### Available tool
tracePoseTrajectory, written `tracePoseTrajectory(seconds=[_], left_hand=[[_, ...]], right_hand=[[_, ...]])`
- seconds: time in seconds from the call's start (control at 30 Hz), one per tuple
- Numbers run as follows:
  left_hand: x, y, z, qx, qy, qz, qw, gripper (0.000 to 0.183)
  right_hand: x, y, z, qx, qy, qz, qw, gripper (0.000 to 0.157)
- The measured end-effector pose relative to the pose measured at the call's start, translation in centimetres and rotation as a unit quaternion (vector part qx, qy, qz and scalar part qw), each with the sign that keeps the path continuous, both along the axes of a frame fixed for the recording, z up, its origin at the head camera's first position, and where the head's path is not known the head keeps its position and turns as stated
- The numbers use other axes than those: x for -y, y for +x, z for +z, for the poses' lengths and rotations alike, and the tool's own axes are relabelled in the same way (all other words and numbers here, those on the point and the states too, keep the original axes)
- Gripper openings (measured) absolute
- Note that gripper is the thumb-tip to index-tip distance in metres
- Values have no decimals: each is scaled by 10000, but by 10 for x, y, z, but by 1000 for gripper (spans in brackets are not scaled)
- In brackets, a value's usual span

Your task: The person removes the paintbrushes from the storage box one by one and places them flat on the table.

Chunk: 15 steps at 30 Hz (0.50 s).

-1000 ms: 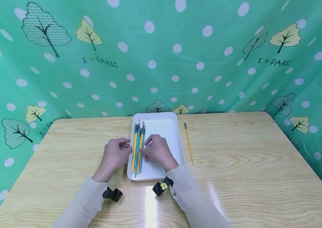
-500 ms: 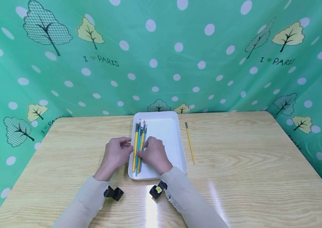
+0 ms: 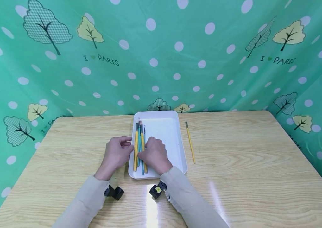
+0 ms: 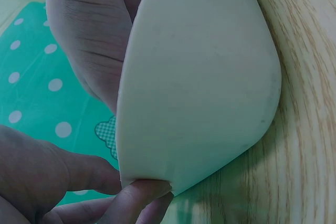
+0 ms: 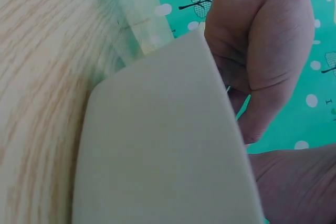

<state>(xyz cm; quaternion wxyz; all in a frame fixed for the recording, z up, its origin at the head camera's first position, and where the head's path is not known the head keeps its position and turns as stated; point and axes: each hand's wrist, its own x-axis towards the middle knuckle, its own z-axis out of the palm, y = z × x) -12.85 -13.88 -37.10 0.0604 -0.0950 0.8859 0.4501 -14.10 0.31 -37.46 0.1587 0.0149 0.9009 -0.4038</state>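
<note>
A white tray [image 3: 167, 129] holds several paintbrushes [image 3: 135, 152] with yellow and blue handles, bunched along its left side with bristles toward the back. My left hand [image 3: 117, 155] pinches the tray's left wall; in the left wrist view, its thumb and fingers [image 4: 136, 198] grip the rim. Inside the tray, my right hand [image 3: 155, 155] reaches over the bunch, its curled fingers holding brushes around mid-handle. The tray's outer wall [image 5: 163, 145] hides those fingertips in the right wrist view, so exactly which brushes they grip is unclear.
One thin yellow paintbrush [image 3: 190, 142] lies on the wooden table [image 3: 249, 164], just right of the tray. Behind the table hangs a green dotted curtain [image 3: 161, 47] with printed trees. A black camera [image 3: 114, 192] is strapped to each wrist.
My right hand has shifted slightly left onto the brushes. Their lower ends have swung right and spread, while the upper ends moved a little left. My left hand stays on the tray wall.
</note>
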Motion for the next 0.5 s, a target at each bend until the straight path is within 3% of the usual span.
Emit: tracePoseTrajectory(seconds=[0.3,0.5], left_hand=[[1,-1,-1,-13,-53,13,10000,41],[1,0,0,-36,-10,-6,10000,40]], right_hand=[[-7,-3,2,273,-52,229,9994,28],[-12,-5,5,521,-271,277,9979,20]])
